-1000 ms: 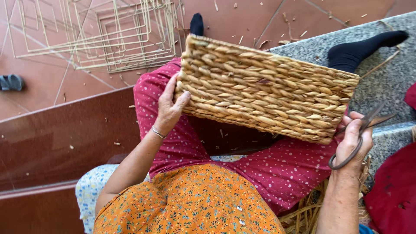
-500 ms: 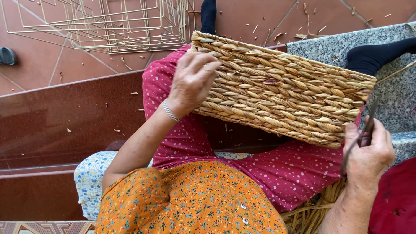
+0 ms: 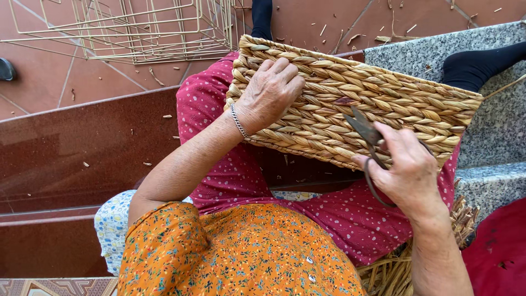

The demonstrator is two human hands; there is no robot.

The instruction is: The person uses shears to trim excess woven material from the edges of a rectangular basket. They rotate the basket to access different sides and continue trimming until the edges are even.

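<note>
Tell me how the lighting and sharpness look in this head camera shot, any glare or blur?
Head view: bright, even daylight, with soft shadows under the woven basket and left hand; a faint sheen on the polished red step, no harsh glare; the basket weave, the right hand and its scissors look sharp; the wire frames bow slightly toward the edge.

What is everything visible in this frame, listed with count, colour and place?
woven basket: one, straw-coloured, resting on the lap
scissors: one pair, dark metal, tips against the basket's side
wire frames: a stack, pale metal, on the tiled floor, upper left
straw bundle: one, tan, beside the right leg
straw scraps: many, tan, scattered on the floor
granite step: grey, right side
bracelet: one, silver, left wrist
left hand: flat on the basket
right hand: holding the scissors
</note>
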